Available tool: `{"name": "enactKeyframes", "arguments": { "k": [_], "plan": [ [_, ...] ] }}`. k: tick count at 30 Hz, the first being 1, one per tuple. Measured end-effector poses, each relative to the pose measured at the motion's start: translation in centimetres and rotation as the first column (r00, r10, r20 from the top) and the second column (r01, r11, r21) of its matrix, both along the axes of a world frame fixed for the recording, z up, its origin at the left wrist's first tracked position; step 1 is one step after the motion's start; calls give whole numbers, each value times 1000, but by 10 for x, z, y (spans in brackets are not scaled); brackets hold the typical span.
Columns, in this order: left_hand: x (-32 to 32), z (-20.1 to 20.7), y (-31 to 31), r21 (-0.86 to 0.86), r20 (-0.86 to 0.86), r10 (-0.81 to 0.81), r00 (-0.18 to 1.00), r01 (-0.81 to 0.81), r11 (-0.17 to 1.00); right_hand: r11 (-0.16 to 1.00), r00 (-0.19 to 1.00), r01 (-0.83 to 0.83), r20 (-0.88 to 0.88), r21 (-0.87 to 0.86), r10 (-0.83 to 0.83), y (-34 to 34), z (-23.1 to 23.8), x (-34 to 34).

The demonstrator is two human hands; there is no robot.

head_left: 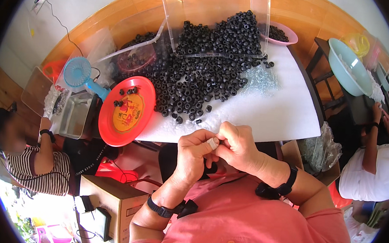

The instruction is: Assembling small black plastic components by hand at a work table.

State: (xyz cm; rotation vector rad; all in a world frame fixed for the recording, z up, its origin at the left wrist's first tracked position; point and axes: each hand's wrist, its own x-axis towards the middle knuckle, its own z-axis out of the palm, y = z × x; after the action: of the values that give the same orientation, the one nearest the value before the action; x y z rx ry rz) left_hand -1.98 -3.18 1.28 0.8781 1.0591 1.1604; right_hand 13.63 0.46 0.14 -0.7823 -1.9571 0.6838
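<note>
My left hand [193,152] and my right hand [238,147] meet at the table's near edge, fingertips pinched together. Whatever lies between them is hidden by the fingers. A white wrap [212,143] covers the tip of my left thumb. Just beyond the hands, a large heap of small black hollow plastic parts [190,92] spreads over the white tabletop [276,113]. To its right lies a pile of small clear pieces [260,79]. A red plate [105,126] tilts at the near left edge, with several black parts on it.
Behind the heap, a clear plastic bin [215,56] lies tipped, full of black parts. Beside it stands a pink bowl [292,36]. A blue handheld fan [77,72] and a metal tray [75,117] are at left. Co-workers sit on both sides. A cardboard box [117,197] stands below left.
</note>
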Motion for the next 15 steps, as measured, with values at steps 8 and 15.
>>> {"name": "enactKeyframes", "arguments": {
  "k": [8, 15],
  "plan": [
    [-61, 45, 17, 270, -335, 387, 859, -306, 913, 1000, 1000, -24, 7, -10, 24, 27, 26, 28],
    [-118, 36, 57, 762, -599, 748, 286, -85, 642, 942, 936, 335, -116, 13, -332, 61, 28, 83]
  ]
}}
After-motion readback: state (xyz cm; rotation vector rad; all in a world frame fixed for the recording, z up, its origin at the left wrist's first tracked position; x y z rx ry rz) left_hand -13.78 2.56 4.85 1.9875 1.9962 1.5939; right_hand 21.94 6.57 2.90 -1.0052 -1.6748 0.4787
